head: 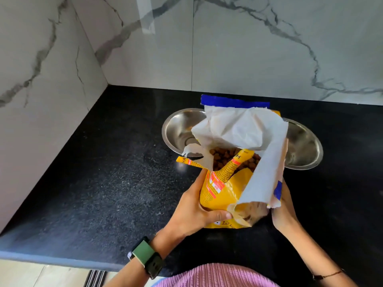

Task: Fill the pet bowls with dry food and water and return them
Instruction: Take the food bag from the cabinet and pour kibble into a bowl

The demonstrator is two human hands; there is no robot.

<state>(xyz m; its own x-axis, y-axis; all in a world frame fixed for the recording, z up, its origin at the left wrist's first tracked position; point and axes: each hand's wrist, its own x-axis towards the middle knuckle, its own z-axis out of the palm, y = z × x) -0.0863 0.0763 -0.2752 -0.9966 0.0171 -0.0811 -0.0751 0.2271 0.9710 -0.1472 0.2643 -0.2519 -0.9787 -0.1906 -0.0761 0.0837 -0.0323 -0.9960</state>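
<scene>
Here, at a black stone counter (103,183) set into a marble-walled corner, you hold a torn-open yellow bag of dry food (223,189) upright between both hands. Your left hand (194,210) wraps its side, thumb pressed across the front; your right hand (284,210) grips the opposite edge by the white inner flap. Brown kibble (224,157) shows in the mouth. Two steel bowls (180,129) sit side by side just behind the bag.

The desk (107,183) is black speckled stone, running into a marble-walled corner. On it sit two steel bowls (180,131) side by side (the right one (304,150) half hidden), and just before them a yellow food bag (223,195), torn open.
</scene>
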